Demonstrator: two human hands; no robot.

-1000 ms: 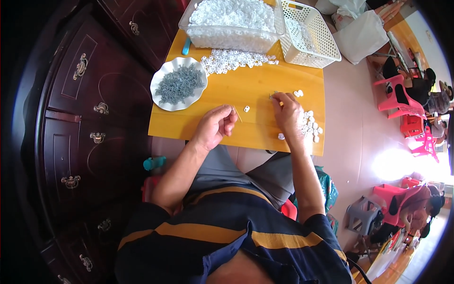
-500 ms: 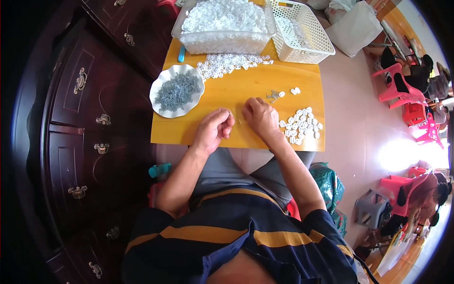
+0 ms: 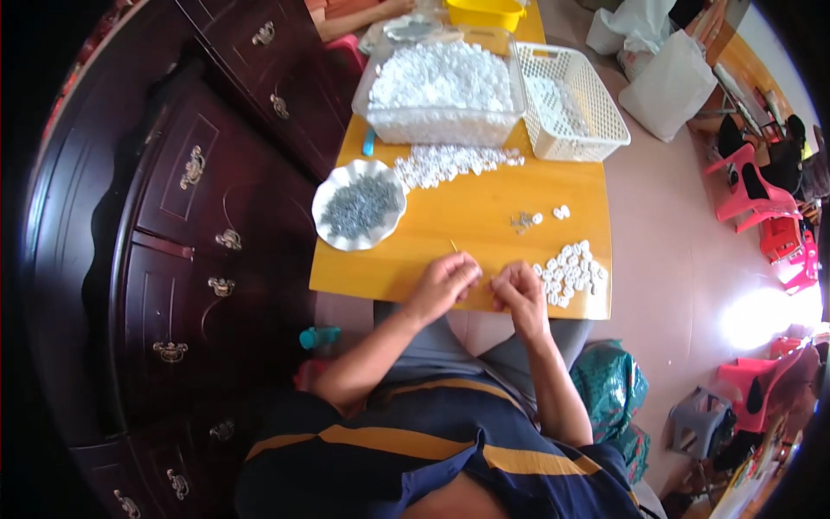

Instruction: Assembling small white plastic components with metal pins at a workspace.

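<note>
Left hand (image 3: 443,284) and right hand (image 3: 517,290) rest close together at the near edge of the yellow tabletop (image 3: 471,212), fingers curled in; what they pinch is too small to tell; a heap of small white pieces (image 3: 572,272) lies just beside the right hand; one scalloped dish of grey parts (image 3: 359,206), one clear tub (image 3: 443,91), one white basket (image 3: 572,104) stand farther back.

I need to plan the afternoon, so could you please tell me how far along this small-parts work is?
Done, it seems: a small heap of white pieces lies beside the right hand. In hand: the left hand and right hand meet at the table's near edge, apparently pinching something too small to identify. Left: a full clear tub of white pieces, a loose pile and a dish of grey parts.
</note>
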